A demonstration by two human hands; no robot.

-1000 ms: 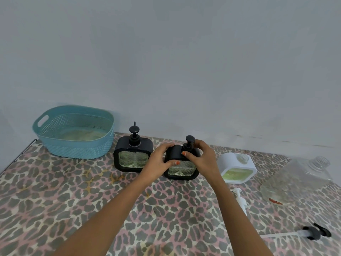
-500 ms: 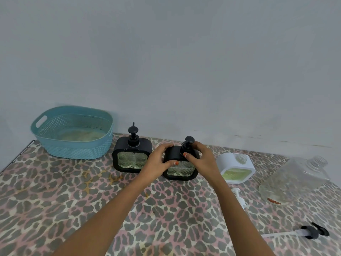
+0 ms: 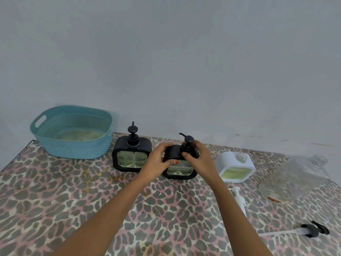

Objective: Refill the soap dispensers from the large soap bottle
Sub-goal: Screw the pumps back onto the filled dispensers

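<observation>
Black soap dispenser stands upright mid-counter, pump head seated on top, greenish soap visible through its patterned window. Left hand grips the dispenser's left side and top corner; right hand is closed around the pump collar. Second black dispenser stands just left, pump on, apart from the hands. White dispenser sits to the right, neck open (no pump), its white pump lying on the leopard-print counter nearby. Large clear soap bottle lies tilted at far right, uncapped, nearly empty; its black pump lies in front. Teal basket at back left.
</observation>
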